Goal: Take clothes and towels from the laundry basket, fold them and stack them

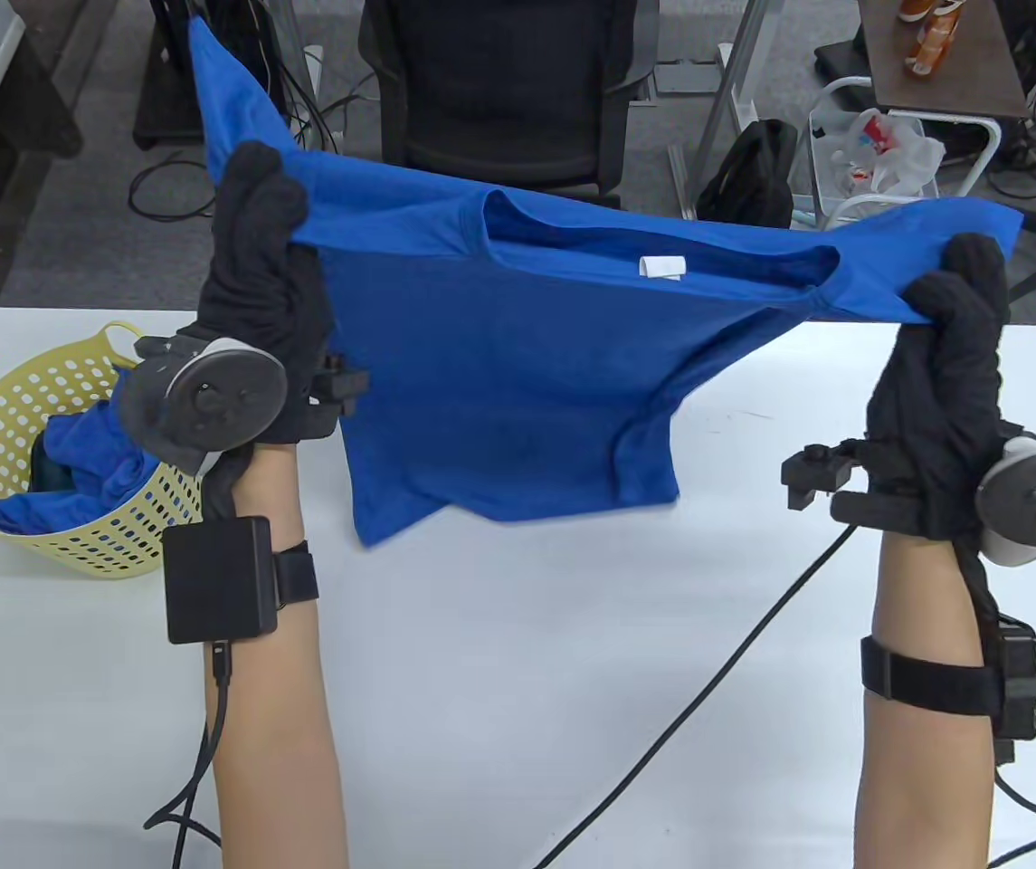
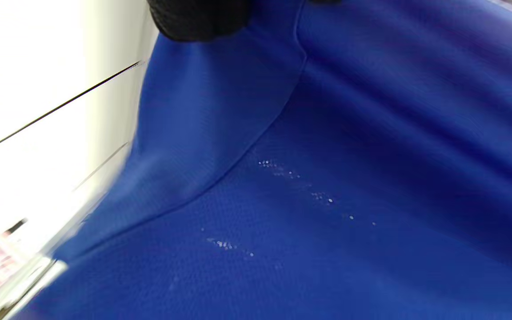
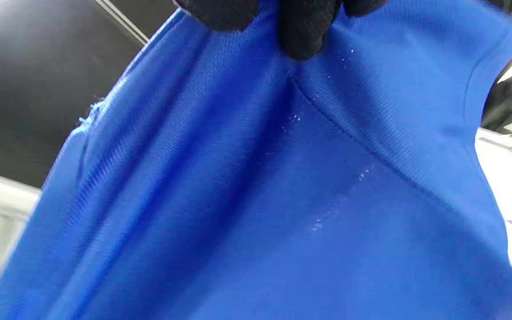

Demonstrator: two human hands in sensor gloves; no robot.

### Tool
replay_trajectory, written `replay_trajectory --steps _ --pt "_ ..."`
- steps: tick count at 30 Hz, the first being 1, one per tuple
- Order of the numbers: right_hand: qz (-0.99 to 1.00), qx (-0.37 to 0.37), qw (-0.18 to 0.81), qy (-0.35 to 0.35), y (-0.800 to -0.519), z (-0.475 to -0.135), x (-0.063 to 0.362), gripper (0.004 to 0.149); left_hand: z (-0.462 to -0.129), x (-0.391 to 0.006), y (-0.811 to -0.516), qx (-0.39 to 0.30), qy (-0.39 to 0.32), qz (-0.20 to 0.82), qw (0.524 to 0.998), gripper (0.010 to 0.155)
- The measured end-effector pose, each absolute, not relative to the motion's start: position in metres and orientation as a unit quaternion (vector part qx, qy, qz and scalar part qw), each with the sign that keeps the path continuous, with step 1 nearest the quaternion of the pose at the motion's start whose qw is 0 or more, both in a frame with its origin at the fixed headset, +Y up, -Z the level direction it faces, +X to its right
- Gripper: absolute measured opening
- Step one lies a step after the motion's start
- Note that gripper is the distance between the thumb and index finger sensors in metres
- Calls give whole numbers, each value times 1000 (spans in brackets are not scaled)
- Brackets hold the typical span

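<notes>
So far nothing lies folded on the counter point(image 1: 518, 688): no stack shows anywhere. My left hand point(image 1: 255, 244) and right hand point(image 1: 952, 326) each pinch a shoulder of the blue shirt point(image 1: 499, 389), both grips clamped on the cloth, holding it up spread above the counter with its hem hanging clear. More blue cloth waits in the yellow basket point(image 1: 20, 425) at my left. I judge this is an early step: laying the shirt flat, folding and stacking all remain.
</notes>
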State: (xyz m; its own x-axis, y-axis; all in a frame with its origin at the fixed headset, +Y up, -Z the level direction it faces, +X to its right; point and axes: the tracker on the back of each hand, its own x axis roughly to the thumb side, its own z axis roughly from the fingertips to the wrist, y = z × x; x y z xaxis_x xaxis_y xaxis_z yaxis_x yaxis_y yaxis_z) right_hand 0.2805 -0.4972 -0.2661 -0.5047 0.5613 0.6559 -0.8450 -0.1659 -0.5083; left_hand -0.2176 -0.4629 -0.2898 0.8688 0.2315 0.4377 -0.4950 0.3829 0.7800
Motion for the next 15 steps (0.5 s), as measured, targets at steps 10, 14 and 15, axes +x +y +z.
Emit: replay_trajectory --steps 10,14,15 --pt "919 148 358 -80 -662 -243 302 40 -231 -225 -647 193 -124 40 973 48" --pt "946 108 305 31 -712 -225 299 40 -209 -219 -712 46 -141 52 988 48" --pt "946 104 306 35 -716 -223 299 40 -204 -217 -719 26 -139 57 988 48"
